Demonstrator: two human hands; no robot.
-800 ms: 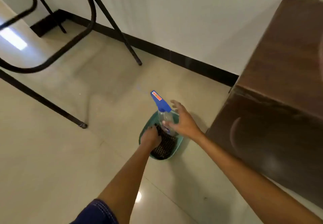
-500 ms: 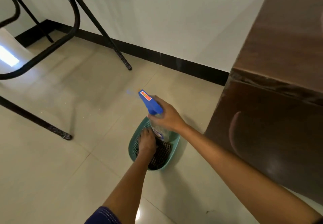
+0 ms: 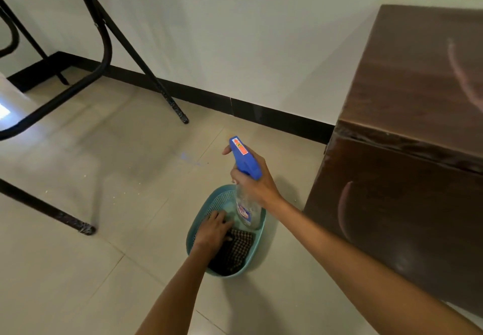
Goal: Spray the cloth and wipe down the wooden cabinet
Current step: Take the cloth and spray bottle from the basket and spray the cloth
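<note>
At the lower centre of the frame we see the right hand (image 3: 254,180) wrapped tight around the neck of a spray bottle (image 3: 245,177), fingers closed just under its blue trigger head, which carries an orange label and points toward the upper left. The bottle's clear body hangs down from the grip, its base over the far end of a teal basket (image 3: 198,219) that sits on the floor. Whether the bottle's base touches the basket or floats just above it, we cannot tell.

Just below and to the left, the left hand (image 3: 213,231) reaches into the same basket, palm down, fingers curled onto the edge of a dark checked cloth (image 3: 235,252) that lies bunched in the near half of the basket. We cannot tell whether those fingers actually pinch the cloth or only press on it.

Both bare forearms run up from the bottom edge of the frame. The floor (image 3: 91,269) is pale tile. At the right of the frame stands the wooden cabinet (image 3: 407,177), dark brown and glossy, near the basket but not touching it. Behind, a black skirting strip runs along the white wall, and black metal legs (image 3: 104,47) cross the upper left.
</note>
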